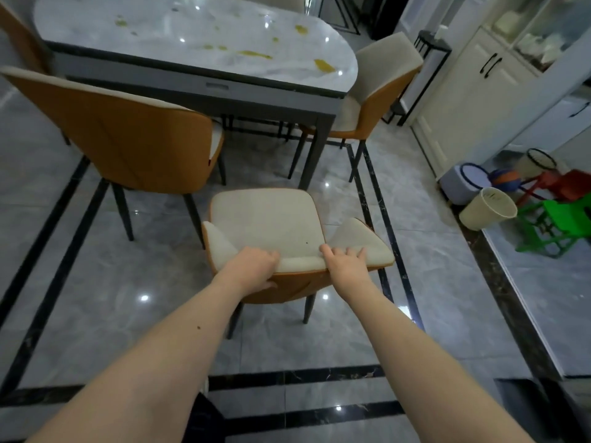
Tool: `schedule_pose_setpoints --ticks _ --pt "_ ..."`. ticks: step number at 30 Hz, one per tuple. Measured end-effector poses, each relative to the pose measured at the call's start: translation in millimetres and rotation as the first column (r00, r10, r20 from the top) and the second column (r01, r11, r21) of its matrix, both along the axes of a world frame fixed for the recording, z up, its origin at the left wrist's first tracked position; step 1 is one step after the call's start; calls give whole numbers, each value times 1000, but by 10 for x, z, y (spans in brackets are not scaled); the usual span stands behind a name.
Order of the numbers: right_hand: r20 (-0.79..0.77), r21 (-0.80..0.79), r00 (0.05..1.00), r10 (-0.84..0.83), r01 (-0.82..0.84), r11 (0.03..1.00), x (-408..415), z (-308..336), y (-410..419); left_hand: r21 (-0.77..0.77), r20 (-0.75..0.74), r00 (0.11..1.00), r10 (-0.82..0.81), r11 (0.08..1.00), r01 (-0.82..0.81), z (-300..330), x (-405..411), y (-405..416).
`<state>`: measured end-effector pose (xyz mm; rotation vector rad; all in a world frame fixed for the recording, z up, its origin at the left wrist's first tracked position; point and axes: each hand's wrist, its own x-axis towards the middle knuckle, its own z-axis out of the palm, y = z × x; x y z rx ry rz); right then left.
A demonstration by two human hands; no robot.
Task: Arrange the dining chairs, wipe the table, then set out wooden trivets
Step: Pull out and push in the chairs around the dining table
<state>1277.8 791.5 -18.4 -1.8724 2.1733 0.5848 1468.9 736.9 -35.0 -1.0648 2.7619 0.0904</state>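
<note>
I have both hands on the top edge of the backrest of the nearest chair (268, 219), which stands pulled out on the tiled floor (96, 276) just off the near corner of the table (198, 36), its seat facing the table and its back toward me; my left hand (252, 266) grips the rim with fingers curled over onto the cream padding and the thumb down behind on the orange shell; my right hand (343, 266) lies over the rim with fingers spread forward on the padding, its thumb hidden, so I cannot tell how firmly it clamps.

The padding beyond my fingertips looks soft and will give a little, while the shell under my palms looks stiff, so I judge the rim the right place to hold; the thin dark legs below suggest a frame of moderate weight that could scrape or skid on the glossy tiles, so I would rather lift slightly than drag.

Ahead of my fingers the table leg (315, 148) stands near the seat's front edge, so I must steer to one side of it; to the left of my left hand a second chair (121, 132) sits angled at the table's long side, and ahead to the right a third chair (374, 100) is tucked at the rounded end; yellowish stains (256, 54) mark the marble top, unwiped as yet.
</note>
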Motion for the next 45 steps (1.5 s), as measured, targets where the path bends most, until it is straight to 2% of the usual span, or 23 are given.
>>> schedule_pose_setpoints --ticks 9,12,17,22,45 --pt "108 23 994 -32 30 999 150 -10 -963 -10 30 999 -34 999 34 24 164 -1059" --pt "109 28 992 -60 57 998 186 34 -1424 -17 21 1000 -14 1000 15 35 175 -1532" --pt "92 75 992 -90 84 994 156 24 -1797 -11 23 999 -29 1000 29 5 127 -1902" --pt "83 58 991 -110 105 993 137 37 -2234 -16 11 999 -35 999 36 -18 86 -2403" --pt "92 -2 996 3 -3 1000 -686 -17 -4040 -89 -54 995 89 992 -93 -137 -650 -4104"
